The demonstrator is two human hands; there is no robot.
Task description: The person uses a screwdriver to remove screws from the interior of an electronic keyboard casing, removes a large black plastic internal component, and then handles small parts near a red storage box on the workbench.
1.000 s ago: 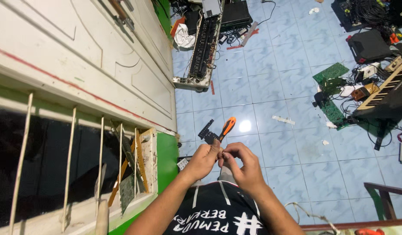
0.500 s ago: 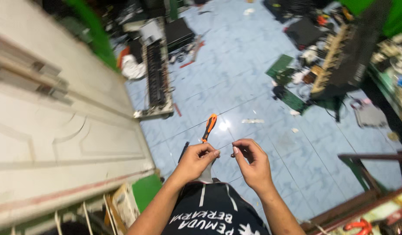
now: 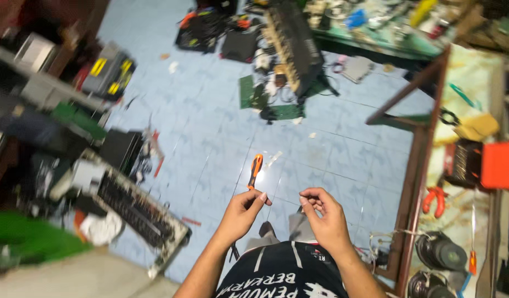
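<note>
- Open equipment chassis (image 3: 134, 207): on the blue tiled floor (image 3: 210, 110), well to the left of the fingers.
- Left hand (image 3: 242, 211): fingers curled and pressed together around the lower end of an orange-handled tool (image 3: 255, 170), whose handle rises just above the fingertips.
- Right hand (image 3: 321, 212): thumb and fingers pinched together near their tips; what they pinch is too small to tell.
- Red-handled pliers (image 3: 434, 200): on the wooden workbench (image 3: 417, 165), right of the right hand's fingers.
</note>
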